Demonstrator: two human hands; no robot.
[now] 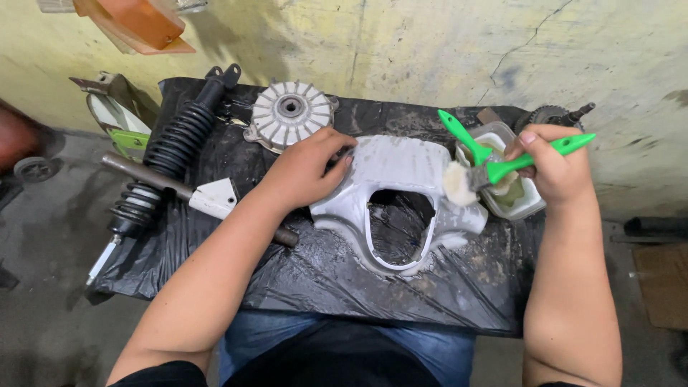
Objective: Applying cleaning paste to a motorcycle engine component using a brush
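Brushing a grey plastic cover on a plastic-draped worktop

The right hand [552, 168] grips a green-handled brush [502, 170], bristles on the grey cover [394, 193]; the left hand [304, 168] clamps the cover's edge. A white tub [527, 204] sits just beside, with a second green brush [462, 136] in it. Black sheeting [322, 272] covers the worktop, which bears a shock absorber [168, 154] and finned hub [287, 111], against a cracked yellowish wall [430, 50]; the floor [43, 301] is grey concrete.

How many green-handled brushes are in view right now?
2. One green brush is held in the right hand, bristles against the grey plastic cover. The other brush stands in the white tub behind it. None other shows.
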